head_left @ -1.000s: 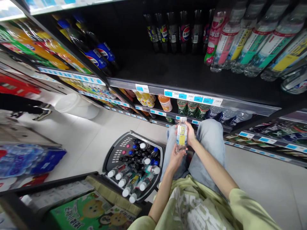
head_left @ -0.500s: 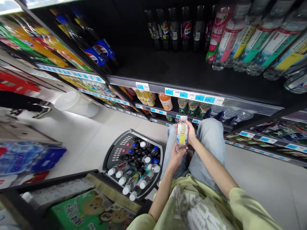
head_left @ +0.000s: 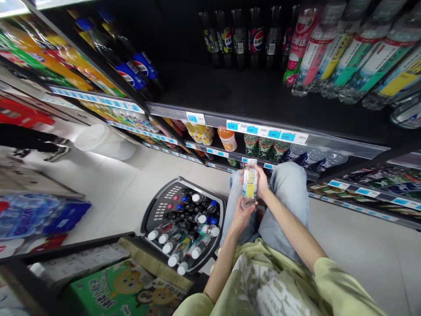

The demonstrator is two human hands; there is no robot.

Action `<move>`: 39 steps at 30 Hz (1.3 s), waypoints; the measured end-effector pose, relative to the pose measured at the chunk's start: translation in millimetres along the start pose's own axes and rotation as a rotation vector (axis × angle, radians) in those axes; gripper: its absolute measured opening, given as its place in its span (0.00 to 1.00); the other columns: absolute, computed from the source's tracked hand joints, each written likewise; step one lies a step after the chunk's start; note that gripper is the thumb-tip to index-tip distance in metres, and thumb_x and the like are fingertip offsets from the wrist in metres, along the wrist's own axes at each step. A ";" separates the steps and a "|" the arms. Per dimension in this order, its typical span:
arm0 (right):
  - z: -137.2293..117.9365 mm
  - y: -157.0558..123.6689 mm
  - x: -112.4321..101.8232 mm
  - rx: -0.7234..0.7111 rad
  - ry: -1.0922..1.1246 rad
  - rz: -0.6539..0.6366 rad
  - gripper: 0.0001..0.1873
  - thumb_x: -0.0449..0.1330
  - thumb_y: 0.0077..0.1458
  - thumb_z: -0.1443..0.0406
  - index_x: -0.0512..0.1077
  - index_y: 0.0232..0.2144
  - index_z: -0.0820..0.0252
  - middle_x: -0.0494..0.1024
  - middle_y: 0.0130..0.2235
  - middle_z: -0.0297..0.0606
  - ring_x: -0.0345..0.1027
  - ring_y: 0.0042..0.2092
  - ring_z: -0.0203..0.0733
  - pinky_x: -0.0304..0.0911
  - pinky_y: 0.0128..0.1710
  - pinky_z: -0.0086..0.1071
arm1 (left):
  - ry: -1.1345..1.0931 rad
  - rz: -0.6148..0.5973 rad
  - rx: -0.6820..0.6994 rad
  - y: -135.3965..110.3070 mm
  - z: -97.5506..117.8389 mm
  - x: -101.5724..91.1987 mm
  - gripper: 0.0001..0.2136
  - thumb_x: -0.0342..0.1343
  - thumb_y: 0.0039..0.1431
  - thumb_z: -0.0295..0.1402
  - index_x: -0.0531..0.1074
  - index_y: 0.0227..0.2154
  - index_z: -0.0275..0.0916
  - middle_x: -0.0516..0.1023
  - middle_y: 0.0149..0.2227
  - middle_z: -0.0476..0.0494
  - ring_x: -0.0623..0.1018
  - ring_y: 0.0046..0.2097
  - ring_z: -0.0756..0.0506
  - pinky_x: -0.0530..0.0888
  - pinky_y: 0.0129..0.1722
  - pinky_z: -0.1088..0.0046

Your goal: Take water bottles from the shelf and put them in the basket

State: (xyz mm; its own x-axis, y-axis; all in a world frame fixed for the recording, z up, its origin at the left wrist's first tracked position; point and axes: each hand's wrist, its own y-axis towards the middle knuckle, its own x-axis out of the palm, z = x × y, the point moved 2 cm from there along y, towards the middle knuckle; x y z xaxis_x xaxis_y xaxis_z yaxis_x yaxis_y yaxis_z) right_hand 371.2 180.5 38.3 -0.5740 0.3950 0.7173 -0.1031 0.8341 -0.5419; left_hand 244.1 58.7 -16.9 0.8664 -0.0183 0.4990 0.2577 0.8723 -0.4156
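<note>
Between my knees, in the head view, a clear soda water bottle (head_left: 250,182) with a white cap and a white and yellow "SODA" label stands upright in both hands. My left hand (head_left: 242,215) is closed around its base from below. My right hand (head_left: 262,181) grips its upper right side, with fingertips showing past the left edge. To the left of my legs a dark grey shopping basket (head_left: 151,213) on the floor holds several bottles, some with white caps, others dark with blue or pink caps.
Ahead is a black shelf (head_left: 204,90) bearing several dark cola bottles (head_left: 238,39) and soda water bottles (head_left: 358,66). Lower shelves hold more drinks. A white bucket (head_left: 104,142) and a person's legs (head_left: 31,140) are at left. A green carton (head_left: 115,287) lies at lower left, behind the basket.
</note>
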 end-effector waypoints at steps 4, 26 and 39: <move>-0.2 0.1 0.3 -0.002 -0.002 -0.002 0.22 0.65 0.66 0.47 0.78 0.50 0.56 0.88 0.35 0.39 0.86 0.33 0.51 0.80 0.29 0.38 | -0.006 -0.007 0.002 0.5 -0.5 0.0 0.30 0.82 0.55 0.46 0.77 0.56 0.45 0.83 0.51 0.37 0.84 0.55 0.27 0.82 0.53 0.47; -1.2 0.4 0.4 -0.005 0.002 0.011 0.21 0.65 0.66 0.48 0.79 0.50 0.56 0.88 0.35 0.39 0.87 0.35 0.52 0.81 0.31 0.38 | 0.023 0.005 0.004 3.2 -5.5 -2.5 0.33 0.84 0.51 0.45 0.77 0.56 0.45 0.84 0.49 0.40 0.86 0.53 0.31 0.82 0.53 0.51; -0.7 1.8 -1.6 -0.011 -0.006 0.022 0.20 0.65 0.66 0.48 0.79 0.48 0.57 0.88 0.35 0.39 0.87 0.35 0.51 0.82 0.32 0.38 | 0.017 -0.011 0.032 4.2 -9.7 -5.7 0.34 0.85 0.52 0.44 0.76 0.58 0.44 0.84 0.51 0.39 0.86 0.52 0.30 0.82 0.57 0.48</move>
State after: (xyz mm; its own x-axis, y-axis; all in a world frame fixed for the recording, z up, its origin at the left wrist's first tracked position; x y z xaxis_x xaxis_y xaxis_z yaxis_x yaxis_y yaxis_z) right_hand 372.5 181.6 36.5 -0.5810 0.4111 0.7024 -0.0811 0.8296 -0.5525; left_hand 244.3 57.7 -28.9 0.8711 -0.0360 0.4898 0.2534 0.8873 -0.3854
